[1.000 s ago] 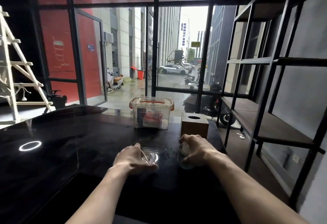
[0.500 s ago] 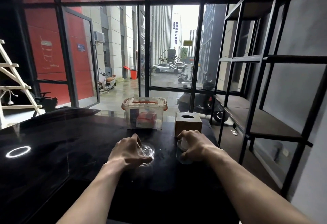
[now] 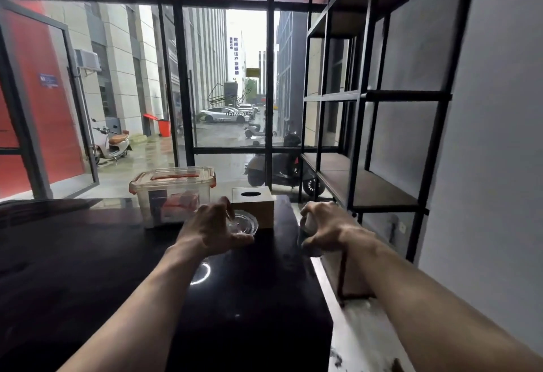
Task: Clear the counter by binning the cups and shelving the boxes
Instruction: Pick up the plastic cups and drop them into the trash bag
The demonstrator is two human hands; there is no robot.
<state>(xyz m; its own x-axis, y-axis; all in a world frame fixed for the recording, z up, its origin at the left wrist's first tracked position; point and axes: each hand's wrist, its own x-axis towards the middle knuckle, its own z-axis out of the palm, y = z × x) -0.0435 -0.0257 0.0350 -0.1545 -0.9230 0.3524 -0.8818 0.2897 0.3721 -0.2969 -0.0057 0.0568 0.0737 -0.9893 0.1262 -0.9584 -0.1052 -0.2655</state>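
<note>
My left hand point(image 3: 213, 229) grips a clear plastic cup point(image 3: 243, 222) from above, held over the black counter point(image 3: 88, 268). My right hand point(image 3: 326, 224) is closed on a second clear cup point(image 3: 309, 224), mostly hidden by the fingers, out past the counter's right edge. Behind the hands stand a clear lidded storage box with orange clips point(image 3: 173, 192) and a brown tissue box with an oval hole point(image 3: 254, 201), both on the counter's far end.
A black metal shelf unit with wooden boards point(image 3: 367, 186) stands at the right against a grey wall. Glass walls and a door lie beyond the counter. A floor gap runs between counter and shelf, with a brown box-like thing point(image 3: 349, 277) below my right forearm.
Both hands have lifted their cups off the counter and moved right; the right hand now hangs beyond the counter edge. The view has turned right toward the shelf.
</note>
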